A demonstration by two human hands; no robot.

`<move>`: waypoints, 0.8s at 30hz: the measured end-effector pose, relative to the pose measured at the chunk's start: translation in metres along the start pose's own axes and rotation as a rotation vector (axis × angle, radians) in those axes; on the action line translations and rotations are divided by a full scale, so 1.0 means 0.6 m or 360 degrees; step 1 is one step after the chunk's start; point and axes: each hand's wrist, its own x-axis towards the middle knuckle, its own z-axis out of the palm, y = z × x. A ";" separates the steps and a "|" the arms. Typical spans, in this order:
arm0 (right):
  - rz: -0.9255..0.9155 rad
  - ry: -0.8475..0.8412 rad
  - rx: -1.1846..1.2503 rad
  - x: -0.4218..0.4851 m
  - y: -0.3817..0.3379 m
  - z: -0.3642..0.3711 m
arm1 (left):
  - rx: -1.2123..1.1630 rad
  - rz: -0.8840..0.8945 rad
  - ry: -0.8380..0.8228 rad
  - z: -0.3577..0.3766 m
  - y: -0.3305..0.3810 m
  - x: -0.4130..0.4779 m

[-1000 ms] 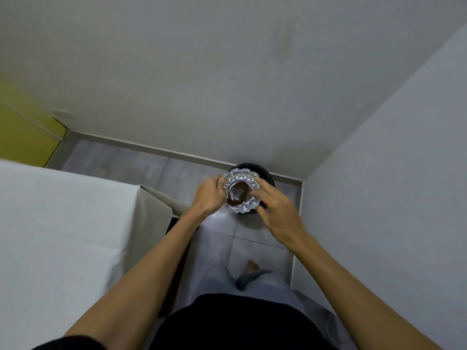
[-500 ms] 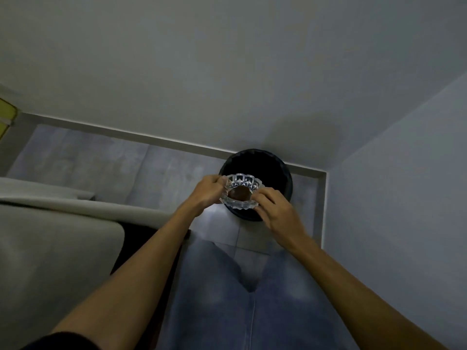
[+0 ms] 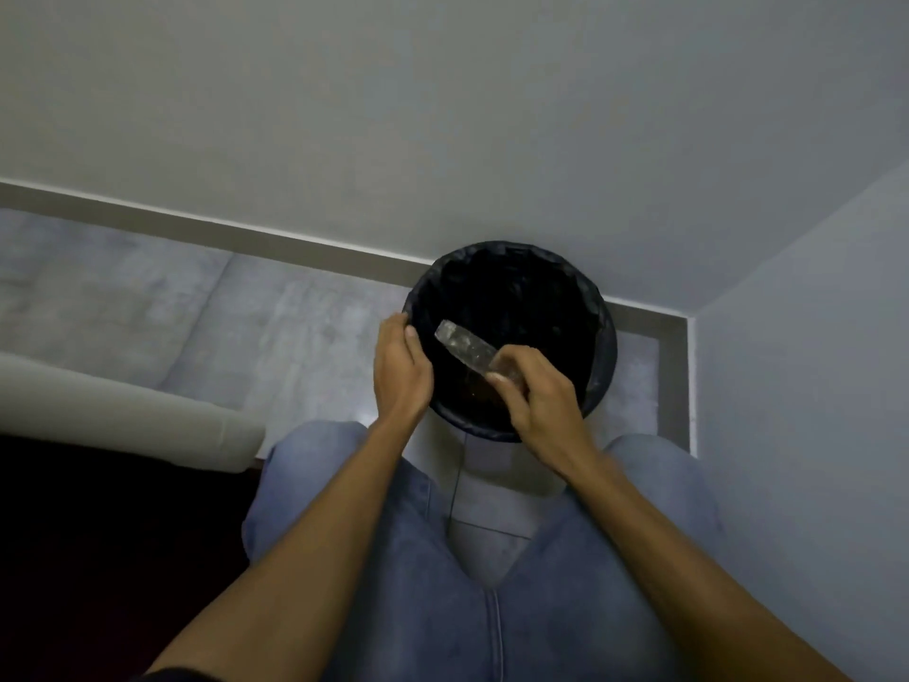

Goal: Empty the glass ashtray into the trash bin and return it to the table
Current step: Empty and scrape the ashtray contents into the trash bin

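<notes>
Ashtray (image 3: 466,348): clear cut glass, seen edge-on, tilted steeply so one end points up-left and the other is buried in the right hand (image 3: 540,397). Surface looks dusty grey; blurred, so the facets do not resolve. It sits over the open mouth of the bin (image 3: 602,356), nearer the bin's front rim than its back.

Count: one ashtray, one bin (round, black, lined with a dark bag), two hands.

Right hand: fingers curled, pinching the ashtray's lower end, knuckles toward the camera, wrist over the bin's front rim. Left hand (image 3: 401,370): fingers loosely curled together at the bin's left rim, apart from the glass; whether it touches the rim I cannot tell. Both forearms reach forward over the knees (blue jeans (image 3: 565,598)).
</notes>
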 end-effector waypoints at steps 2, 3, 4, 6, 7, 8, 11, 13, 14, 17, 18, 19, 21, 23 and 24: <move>0.0250 0.0086 0.0190 0.006 0.007 0.019 | 0.0077 0.0045 -0.0046 0.022 -0.026 -0.002; 0.0389 0.0125 0.0309 0.009 0.011 0.026 | 0.0115 0.0053 -0.0042 0.029 -0.031 -0.002; 0.0520 0.0165 0.0447 0.014 0.015 0.033 | 0.0151 0.0076 -0.0026 0.032 -0.029 -0.002; 0.0760 0.0246 0.0717 0.023 0.024 0.043 | 0.0203 0.0158 0.0010 0.035 -0.022 -0.001; 0.0878 0.0285 0.0826 0.028 0.027 0.047 | 0.0227 0.0189 0.0016 0.036 -0.019 -0.001; 0.1000 0.0321 0.0928 0.033 0.029 0.050 | 0.0248 0.0207 0.0007 0.038 -0.021 -0.001; 0.1301 0.0371 0.1160 0.048 0.039 0.059 | 0.0291 0.0258 -0.0012 0.045 -0.036 -0.002; 0.1402 0.0389 0.1219 0.058 0.045 0.067 | 0.0316 0.0291 0.0002 0.050 -0.040 -0.002; 0.1461 0.0426 0.1269 0.064 0.044 0.072 | 0.0322 0.0295 0.0012 0.051 -0.041 0.000; 0.1693 0.0557 0.1540 0.077 0.034 0.090 | 0.0333 0.0298 0.0034 0.052 -0.041 0.000; 0.1746 0.0559 0.1593 0.079 0.031 0.096 | 0.0345 0.0319 0.0034 0.052 -0.042 -0.001; 0.1775 0.0514 0.1589 0.080 0.028 0.102 | 0.0355 0.0336 0.0032 0.052 -0.044 -0.001; 0.1767 0.0362 0.1483 0.078 0.027 0.116 | 0.0354 0.0330 0.0024 0.052 -0.050 0.000; 0.1745 0.0340 0.1437 0.079 0.026 0.126 | 0.0334 0.0314 0.0019 0.054 -0.052 0.001; 0.1746 0.0378 0.1467 0.080 0.025 0.128 | 0.0327 0.0321 0.0019 0.056 -0.053 0.001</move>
